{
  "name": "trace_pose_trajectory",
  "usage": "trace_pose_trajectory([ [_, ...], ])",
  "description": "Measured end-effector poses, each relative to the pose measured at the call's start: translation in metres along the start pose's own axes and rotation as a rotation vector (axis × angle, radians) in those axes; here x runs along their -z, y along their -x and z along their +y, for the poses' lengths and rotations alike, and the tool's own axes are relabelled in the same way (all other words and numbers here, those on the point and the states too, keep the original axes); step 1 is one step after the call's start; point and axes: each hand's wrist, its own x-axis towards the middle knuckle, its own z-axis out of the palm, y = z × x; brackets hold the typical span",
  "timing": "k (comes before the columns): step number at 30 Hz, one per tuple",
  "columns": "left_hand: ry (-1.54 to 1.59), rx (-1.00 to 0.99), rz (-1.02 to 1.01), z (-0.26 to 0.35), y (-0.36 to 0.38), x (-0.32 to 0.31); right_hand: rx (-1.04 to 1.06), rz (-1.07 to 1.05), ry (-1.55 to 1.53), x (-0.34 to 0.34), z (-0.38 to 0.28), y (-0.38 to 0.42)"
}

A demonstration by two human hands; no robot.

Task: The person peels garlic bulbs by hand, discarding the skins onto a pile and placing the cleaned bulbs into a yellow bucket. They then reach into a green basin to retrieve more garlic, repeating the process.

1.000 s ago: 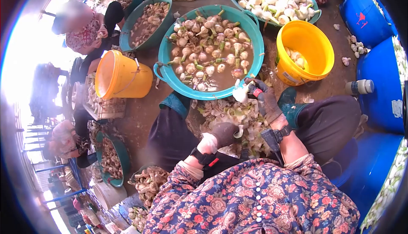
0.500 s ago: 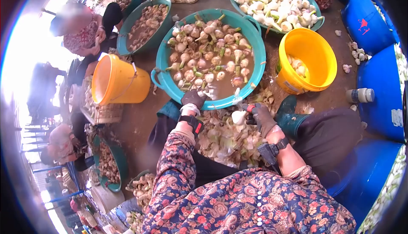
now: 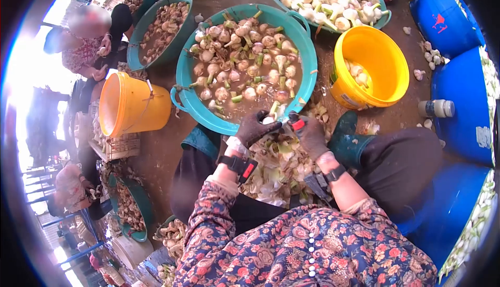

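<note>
My left hand [image 3: 254, 128], in a dark glove, is closed around a garlic bulb [image 3: 270, 120] just inside the near rim of the teal tub [image 3: 183, 93]. A green stem points up from that bulb. My gloved right hand [image 3: 312, 137] grips a small red-handled tool [image 3: 298, 125], probably a knife, close to the bulb; its blade is hard to make out. Many unpeeled garlic bulbs [image 3: 252, 70] float in the tub's brown water. Below both hands lies a heap of garlic skins [image 3: 276, 172].
A yellow bucket [image 3: 401, 73] with a few peeled bulbs stands right of the tub. Behind it is a basin of white garlic [image 3: 333, 0]. Another yellow bucket [image 3: 156, 107] sits at left. Blue containers [image 3: 461, 94] line the right side. Two other people work at left.
My left hand has come up from the water and moved right, now with a garlic bulb. My right hand has tilted upward beside it; the white bulb it held no longer shows there.
</note>
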Motion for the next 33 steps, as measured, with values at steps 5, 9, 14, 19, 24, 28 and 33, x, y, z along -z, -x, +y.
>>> trace_pose_trajectory([
  [5,-0.2,-0.161,0.056,0.039,0.038,-0.025,0.2,0.061,0.289,-0.001,-0.012,0.013],
  [9,-0.3,-0.205,0.109,0.049,0.054,-0.026,0.127,-0.046,0.198,0.008,-0.03,0.025],
  [14,-0.163,-0.208,-0.005,0.06,0.065,-0.02,0.21,-0.236,-0.352,0.01,-0.005,0.024],
  [19,0.302,-0.051,-0.078,0.051,0.066,-0.018,-0.245,-0.399,-0.733,0.024,-0.024,0.034],
  [24,0.508,-0.115,0.037,0.051,0.071,-0.046,-0.488,-0.5,-0.938,0.026,-0.034,0.045],
  [28,-0.275,-0.474,0.52,0.062,0.077,-0.046,-0.445,-0.53,-0.816,0.024,-0.019,0.033],
  [33,-0.589,-0.472,0.266,0.041,0.074,-0.042,-0.294,-0.376,-0.395,0.012,-0.009,0.028],
])
